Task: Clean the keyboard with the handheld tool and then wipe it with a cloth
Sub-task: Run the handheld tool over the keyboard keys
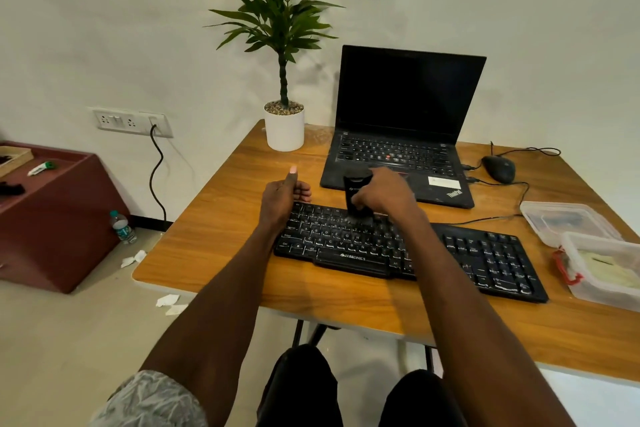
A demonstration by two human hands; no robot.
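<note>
A black keyboard (485,253) lies across the wooden table (225,218), tilted slightly down to the right. My right hand (384,194) grips a black handheld cleaning tool (356,194), held upright with its lower end on the upper key rows near the keyboard's middle. My left hand (284,196) sits at the keyboard's top left corner, fingers curled and thumb pointing up; whether it holds the keyboard's edge is not visible. No cloth can be made out for certain.
An open black laptop (405,121) stands behind the keyboard, a potted plant (284,128) to its left, a wired mouse (498,168) to its right. Two clear plastic containers (595,263) sit at the table's right edge. A maroon cabinet (52,218) stands left, with a bottle on the floor.
</note>
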